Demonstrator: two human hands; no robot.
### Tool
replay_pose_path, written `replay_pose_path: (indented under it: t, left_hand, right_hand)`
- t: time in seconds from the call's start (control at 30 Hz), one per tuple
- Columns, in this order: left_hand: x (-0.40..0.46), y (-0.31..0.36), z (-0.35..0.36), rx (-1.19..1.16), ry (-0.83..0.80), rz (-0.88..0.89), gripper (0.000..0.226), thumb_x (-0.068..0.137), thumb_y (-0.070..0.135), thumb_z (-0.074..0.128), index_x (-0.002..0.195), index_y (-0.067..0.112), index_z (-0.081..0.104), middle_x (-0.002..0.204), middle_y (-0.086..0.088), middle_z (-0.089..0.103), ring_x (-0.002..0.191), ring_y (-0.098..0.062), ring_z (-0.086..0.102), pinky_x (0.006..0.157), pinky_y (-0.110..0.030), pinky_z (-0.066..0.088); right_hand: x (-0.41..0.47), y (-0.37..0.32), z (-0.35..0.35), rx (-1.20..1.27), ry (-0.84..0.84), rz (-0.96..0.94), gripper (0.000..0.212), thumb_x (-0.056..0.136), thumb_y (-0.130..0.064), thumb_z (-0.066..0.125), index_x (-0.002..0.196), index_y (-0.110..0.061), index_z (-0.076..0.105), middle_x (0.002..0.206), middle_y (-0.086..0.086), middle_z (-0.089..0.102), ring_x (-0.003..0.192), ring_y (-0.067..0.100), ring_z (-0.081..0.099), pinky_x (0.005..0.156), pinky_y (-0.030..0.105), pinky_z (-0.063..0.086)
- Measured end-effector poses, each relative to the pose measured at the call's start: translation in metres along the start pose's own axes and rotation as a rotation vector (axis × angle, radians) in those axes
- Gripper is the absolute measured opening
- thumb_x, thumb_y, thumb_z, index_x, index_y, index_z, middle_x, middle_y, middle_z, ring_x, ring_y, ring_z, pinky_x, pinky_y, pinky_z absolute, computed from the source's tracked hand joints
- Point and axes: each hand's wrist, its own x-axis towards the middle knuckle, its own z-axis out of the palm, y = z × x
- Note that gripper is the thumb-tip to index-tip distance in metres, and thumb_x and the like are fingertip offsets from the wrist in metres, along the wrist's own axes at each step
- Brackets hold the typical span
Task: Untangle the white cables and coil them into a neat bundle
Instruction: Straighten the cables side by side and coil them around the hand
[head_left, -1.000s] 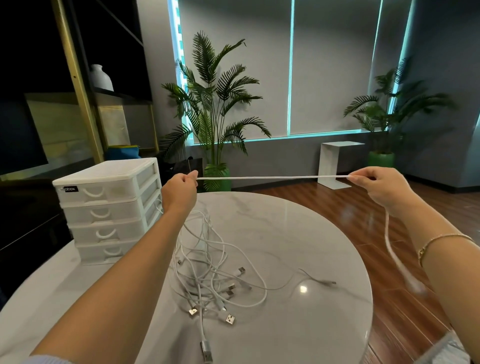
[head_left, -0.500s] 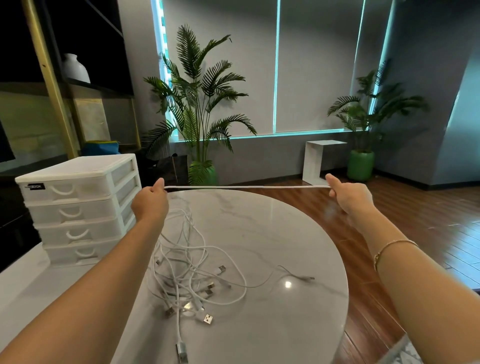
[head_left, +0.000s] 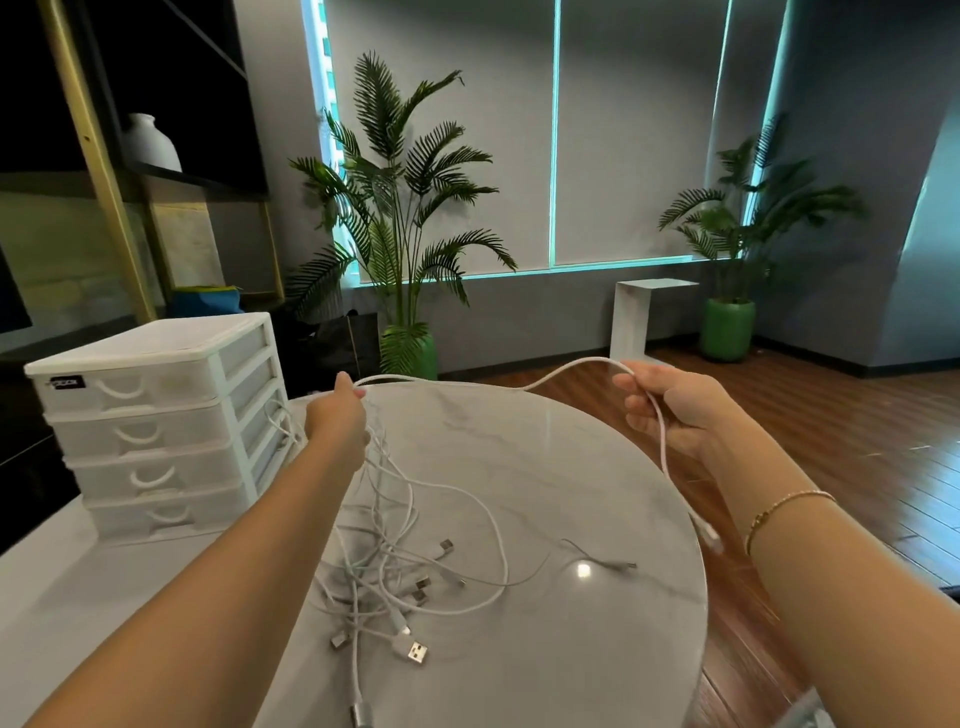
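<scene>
Holding one white cable (head_left: 498, 383) up above the round marble table (head_left: 545, 467), slack and sagging in a shallow wave between the two hands. Pinching its left end with the left hand (head_left: 336, 415), thumb and fingertips pressed together at the top of the fist, other strands dropping from under that hand toward the heap below. Gripping the same cable with the right hand (head_left: 670, 408), fingers curled around it, thumb on top where the cable bends over; letting the rest run down along the palm and past the table's right edge, ending in a blurred plug near the bracelet (head_left: 784, 512) on the right wrist. Leaving the tangle of white cables (head_left: 400, 566) lying on the near middle of the table, loops crossing one another, several USB plugs sticking out toward the near side, one long strand reaching the bottom edge of the view. Trailing one thin grey lead (head_left: 597, 556) to the right of the heap, apart from the main knot. Standing at the left, on the table, a white four-drawer plastic organiser (head_left: 156, 421), a few strands looping just beside its right face. Showing beyond the table a tall potted palm (head_left: 400, 218), a white side table (head_left: 639, 317) and a second plant in a green pot (head_left: 727, 327) on the wooden floor.
</scene>
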Motion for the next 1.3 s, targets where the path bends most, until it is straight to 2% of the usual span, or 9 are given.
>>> replay_pose_path:
  t: [0.27, 0.5, 0.6, 0.67, 0.73, 0.83, 0.97, 1.13, 1.3]
  left_hand:
    - [-0.006, 0.000, 0.042, -0.172, -0.247, 0.014, 0.016, 0.100, 0.018, 0.042, 0.099, 0.009, 0.055, 0.064, -0.002, 0.039, 0.049, -0.011, 0.031, 0.032, -0.013, 0.035]
    - [-0.014, -0.004, 0.092, -0.089, -0.448, 0.012, 0.027, 0.098, 0.003, 0.041, 0.073, 0.008, 0.051, 0.066, -0.004, 0.044, 0.055, -0.011, 0.039, 0.057, -0.025, 0.046]
    - [-0.009, -0.012, 0.112, 0.068, -0.494, 0.039, 0.024, 0.100, 0.010, 0.042, 0.078, 0.009, 0.053, 0.074, -0.005, 0.049, 0.063, -0.011, 0.044, 0.060, -0.024, 0.044]
    - [-0.008, -0.022, 0.122, 0.237, -0.584, 0.076, 0.020, 0.100, 0.021, 0.043, 0.103, 0.006, 0.056, 0.098, -0.009, 0.057, 0.080, -0.013, 0.051, 0.071, -0.025, 0.046]
    - [-0.008, -0.033, 0.130, 0.521, -0.660, 0.111, 0.060, 0.097, 0.047, 0.039, 0.141, 0.006, 0.035, 0.141, -0.009, 0.042, 0.119, -0.024, 0.047, 0.100, -0.036, 0.041]
    - [-0.008, -0.050, 0.140, 0.942, -0.580, 0.215, 0.074, 0.095, 0.060, 0.013, 0.147, 0.009, 0.027, 0.152, -0.010, 0.029, 0.138, -0.033, 0.026, 0.114, -0.043, 0.021]
    - [-0.005, -0.063, 0.130, 1.107, -0.419, 0.228, 0.077, 0.094, 0.061, 0.008, 0.136, 0.007, 0.044, 0.137, -0.015, 0.045, 0.124, -0.028, 0.041, 0.101, -0.035, 0.034]
    - [0.001, -0.038, 0.075, 1.096, -0.591, 0.247, 0.065, 0.097, 0.056, 0.024, 0.108, 0.008, 0.066, 0.124, -0.005, 0.057, 0.109, -0.024, 0.053, 0.095, -0.035, 0.040]
    - [0.024, -0.010, -0.017, 1.099, -0.506, 0.245, 0.037, 0.094, 0.044, 0.049, 0.083, 0.011, 0.061, 0.100, -0.005, 0.064, 0.078, -0.017, 0.052, 0.061, -0.024, 0.038]
  right_hand:
    - [0.024, 0.020, 0.011, 0.027, 0.063, 0.083, 0.021, 0.098, -0.010, 0.045, 0.112, -0.005, 0.059, 0.093, 0.015, 0.066, 0.062, 0.015, 0.056, 0.053, 0.025, 0.053]
    - [0.064, 0.057, 0.007, 0.079, 0.137, 0.155, 0.029, 0.099, -0.004, 0.040, 0.125, 0.004, 0.050, 0.080, 0.015, 0.057, 0.060, 0.018, 0.054, 0.036, 0.022, 0.050]
    - [0.078, 0.075, 0.000, -0.027, 0.188, 0.175, 0.028, 0.098, -0.002, 0.043, 0.124, 0.006, 0.051, 0.075, 0.015, 0.053, 0.048, 0.016, 0.055, 0.033, 0.021, 0.048]
    - [0.083, 0.089, -0.006, -0.148, 0.172, 0.181, 0.029, 0.098, 0.002, 0.040, 0.124, 0.008, 0.050, 0.070, 0.013, 0.047, 0.046, 0.017, 0.050, 0.031, 0.017, 0.043]
    - [0.089, 0.101, -0.013, -0.316, 0.142, 0.175, 0.029, 0.097, 0.003, 0.041, 0.123, 0.012, 0.050, 0.067, 0.011, 0.045, 0.052, 0.018, 0.044, 0.032, 0.017, 0.041]
    - [0.095, 0.105, -0.019, -0.548, 0.155, 0.111, 0.029, 0.092, -0.001, 0.051, 0.120, 0.008, 0.056, 0.071, 0.011, 0.053, 0.058, 0.020, 0.047, 0.051, 0.030, 0.046]
    - [0.094, 0.100, -0.019, -0.887, 0.171, 0.013, 0.036, 0.090, -0.013, 0.061, 0.123, -0.001, 0.059, 0.122, 0.017, 0.060, 0.103, 0.030, 0.056, 0.096, 0.037, 0.042]
    - [0.091, 0.095, -0.015, -1.087, 0.135, -0.002, 0.037, 0.091, -0.016, 0.060, 0.124, 0.000, 0.056, 0.126, 0.018, 0.058, 0.108, 0.032, 0.054, 0.101, 0.040, 0.039]
    - [0.079, 0.090, 0.007, -1.290, 0.233, -0.105, 0.042, 0.092, -0.028, 0.057, 0.130, -0.010, 0.053, 0.127, 0.015, 0.058, 0.115, 0.035, 0.053, 0.102, 0.043, 0.039]
